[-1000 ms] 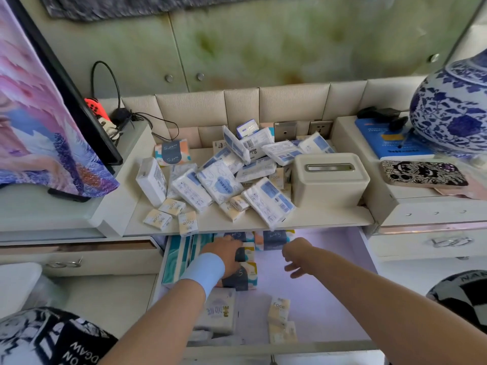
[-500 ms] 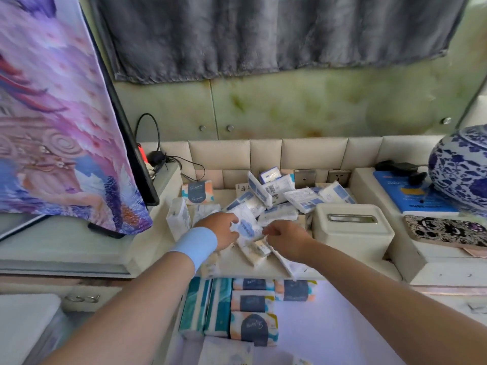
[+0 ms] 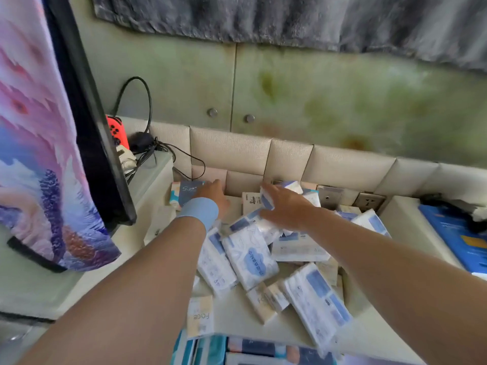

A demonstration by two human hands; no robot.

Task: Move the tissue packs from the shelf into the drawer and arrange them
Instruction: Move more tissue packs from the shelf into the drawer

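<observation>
Many tissue packs lie in a loose pile on the cream shelf (image 3: 232, 309): a white pack with a blue cloud (image 3: 250, 256), a long blue-and-white pack (image 3: 316, 299), and a small beige "Face" pack (image 3: 200, 316). My left hand (image 3: 213, 196), wearing a light blue wristband, reaches to the shelf's back left, with its fingers against a dark blue and orange pack (image 3: 184, 192). My right hand (image 3: 284, 206) lies with spread fingers over white-and-blue packs (image 3: 266, 200) at the back. The drawer (image 3: 369, 360) shows at the bottom edge, with teal packs (image 3: 200, 349) standing in it.
A black screen (image 3: 89, 114) draped with a pink and purple cloth (image 3: 39, 154) stands on the left cabinet. Behind it are a red controller (image 3: 114, 127) and black cables (image 3: 147, 148). Wall sockets (image 3: 369, 201) sit in the padded back panel. A blue book (image 3: 458, 238) lies at right.
Both hands left the drawer, rose to the front of the pile, then reached on to the back of the shelf. The view has tilted up and moved closer.
</observation>
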